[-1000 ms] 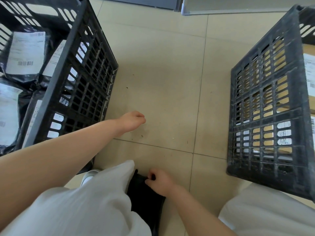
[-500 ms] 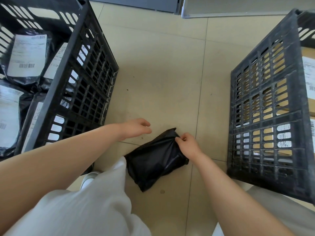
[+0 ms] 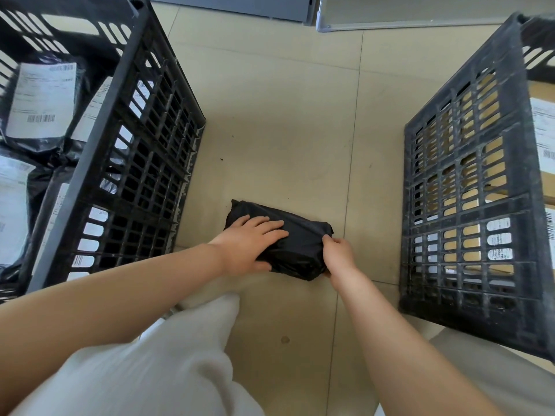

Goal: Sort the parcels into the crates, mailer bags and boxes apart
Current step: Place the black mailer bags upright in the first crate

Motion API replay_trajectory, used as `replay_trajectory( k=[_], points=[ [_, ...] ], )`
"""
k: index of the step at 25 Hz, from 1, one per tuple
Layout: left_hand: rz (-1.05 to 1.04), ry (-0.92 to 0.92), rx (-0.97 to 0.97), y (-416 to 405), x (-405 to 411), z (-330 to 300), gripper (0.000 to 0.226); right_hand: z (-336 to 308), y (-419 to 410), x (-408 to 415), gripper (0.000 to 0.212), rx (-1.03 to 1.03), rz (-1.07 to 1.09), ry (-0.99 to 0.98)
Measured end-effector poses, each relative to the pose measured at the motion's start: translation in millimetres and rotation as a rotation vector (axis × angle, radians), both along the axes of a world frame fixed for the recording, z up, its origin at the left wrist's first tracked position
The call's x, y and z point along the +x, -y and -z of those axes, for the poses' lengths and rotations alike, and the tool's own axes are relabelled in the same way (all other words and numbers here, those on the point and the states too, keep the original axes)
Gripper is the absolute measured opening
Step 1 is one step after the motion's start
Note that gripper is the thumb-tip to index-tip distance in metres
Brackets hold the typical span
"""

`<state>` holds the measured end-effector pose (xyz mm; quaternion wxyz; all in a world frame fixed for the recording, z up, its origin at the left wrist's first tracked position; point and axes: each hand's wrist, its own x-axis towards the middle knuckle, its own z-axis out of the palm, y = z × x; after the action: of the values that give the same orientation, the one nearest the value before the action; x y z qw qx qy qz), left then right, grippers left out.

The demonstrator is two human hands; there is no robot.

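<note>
A black mailer bag (image 3: pixel 300 244) lies on the tiled floor between two black crates. My left hand (image 3: pixel 252 244) rests flat on its left half, fingers spread over the top and thumb at its near edge. My right hand (image 3: pixel 338 255) pinches the bag's right end. The left crate (image 3: pixel 120 151) holds several black mailer bags with white labels (image 3: pixel 42 100). The right crate (image 3: pixel 468 187) holds brown cardboard boxes (image 3: pixel 540 139), seen through its slots and over its rim.
My knees in light trousers (image 3: pixel 168 361) fill the near part of the view, just behind the bag. A grey panel and a metal-framed board (image 3: pixel 375 13) stand at the far edge of the floor.
My right hand has pulled the black mailer bag forward from between my knees onto the floor. My left hand has come down onto the bag.
</note>
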<state>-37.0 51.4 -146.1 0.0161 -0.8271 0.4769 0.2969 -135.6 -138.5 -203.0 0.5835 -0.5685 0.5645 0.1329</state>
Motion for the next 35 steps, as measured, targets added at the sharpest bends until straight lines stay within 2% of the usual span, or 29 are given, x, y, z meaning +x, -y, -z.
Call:
replay_trajectory(
  k=[3,7,10,13,19,25,28,32,35],
  points=[
    [-0.091,0.017,-0.167,-1.5,7.8,-1.9,0.031,-5.2,0.5,2.8,0.020,0.022,0.018,0.000],
    [-0.150,0.002,-0.164,-3.1,12.2,-1.6,0.014,-6.5,1.1,6.2,0.017,0.104,0.102,0.011],
    [-0.247,0.006,-0.128,-0.9,13.2,-4.8,0.014,-5.7,1.5,5.8,0.028,0.140,0.175,0.055],
    [-0.422,-0.043,-0.180,0.1,17.1,-15.6,0.013,-10.2,-0.2,5.0,0.033,0.172,0.262,0.135],
    [-0.778,-0.221,-0.413,-0.2,23.3,-25.7,0.013,-27.2,-9.3,14.9,0.020,0.240,0.278,0.217],
    [-1.178,-0.500,-0.496,7.9,24.8,-30.0,0.021,-38.3,-20.7,26.5,0.023,0.257,0.112,0.272],
    [-1.370,-0.736,-0.514,8.6,22.9,-39.6,0.023,-44.6,-23.4,24.4,0.023,0.341,0.097,0.323],
    [-1.468,-0.923,-0.458,5.3,25.8,-49.1,0.020,-49.8,-22.9,14.6,0.036,0.544,0.143,0.389],
    [-1.541,-1.051,-0.363,1.4,27.5,-52.6,0.028,-51.2,-19.6,13.3,0.040,0.528,0.169,0.411]
  ],
)
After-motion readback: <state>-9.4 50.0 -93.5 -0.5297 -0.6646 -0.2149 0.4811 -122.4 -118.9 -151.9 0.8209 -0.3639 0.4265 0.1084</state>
